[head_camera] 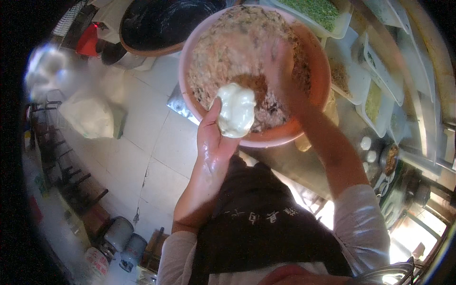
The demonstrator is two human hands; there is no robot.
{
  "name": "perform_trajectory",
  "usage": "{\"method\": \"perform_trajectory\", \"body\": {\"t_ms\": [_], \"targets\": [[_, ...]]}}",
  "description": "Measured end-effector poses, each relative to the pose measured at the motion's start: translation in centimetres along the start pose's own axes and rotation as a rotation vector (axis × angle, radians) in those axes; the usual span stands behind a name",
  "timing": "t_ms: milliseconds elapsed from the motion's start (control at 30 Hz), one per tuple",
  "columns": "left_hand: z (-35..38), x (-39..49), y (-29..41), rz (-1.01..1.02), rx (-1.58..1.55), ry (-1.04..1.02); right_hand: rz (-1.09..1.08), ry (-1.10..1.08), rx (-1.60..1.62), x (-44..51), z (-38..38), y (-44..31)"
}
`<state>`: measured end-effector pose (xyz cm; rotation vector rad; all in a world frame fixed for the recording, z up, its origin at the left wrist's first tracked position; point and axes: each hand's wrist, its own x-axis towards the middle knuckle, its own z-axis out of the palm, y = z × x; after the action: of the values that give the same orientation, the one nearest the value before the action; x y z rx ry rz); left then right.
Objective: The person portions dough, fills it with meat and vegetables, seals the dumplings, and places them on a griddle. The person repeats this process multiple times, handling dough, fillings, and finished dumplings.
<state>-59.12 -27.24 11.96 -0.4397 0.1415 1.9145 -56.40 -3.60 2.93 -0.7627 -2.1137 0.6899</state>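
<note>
A flattened, glossy piece of white dough (236, 111) lies across the palm and fingers of my left hand (210, 137), the thumb pressed on its left edge. The hand and wrist look wet or oily. Behind the dough stands a large orange-pink plastic basin (313, 85), piled with minced filling (231, 46) that shows dark and green flecks. Blurred by motion, my right hand (279, 62) reaches over the right part of the filling; whether its fingers touch or grip any of it is unclear. The dough hides part of the basin's near side.
A wide dark pan (164, 25) sits beyond the basin at left. Right of the basin are a tub of chopped greens (317, 12) and several translucent trays (372, 103). Small white dough pieces (365, 143) lie on the counter. Gas cylinders (119, 231) stand on the tiled floor (142, 149).
</note>
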Motion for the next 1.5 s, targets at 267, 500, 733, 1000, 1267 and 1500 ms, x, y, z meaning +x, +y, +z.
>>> {"method": "perform_trajectory", "body": {"t_ms": [267,500,733,1000,1267,1500], "targets": [[0.9,-0.8,-1.0,0.022,0.003,-0.062,-0.083,0.085,-0.177,3.8,-0.9,-4.2],[2.5,-0.2,-2.3,0.228,0.287,0.312,-0.096,-0.413,-0.066,-1.0,-6.5,-6.6],[3.4,1.2,-6.2,0.311,0.387,0.374,0.462,-0.519,0.583,-2.7,-11.7,-11.5],[3.0,1.9,-8.2,0.394,0.304,0.076,-0.267,-0.217,0.103,-5.2,-14.0,-13.7],[2.5,1.0,-5.9,0.226,0.201,0.05,0.04,-0.129,0.468,-5.7,-13.2,-12.5],[1.3,1.5,-4.3,0.057,0.295,-0.032,0.653,-0.485,0.715,-7.8,-8.9,-4.9]]}}
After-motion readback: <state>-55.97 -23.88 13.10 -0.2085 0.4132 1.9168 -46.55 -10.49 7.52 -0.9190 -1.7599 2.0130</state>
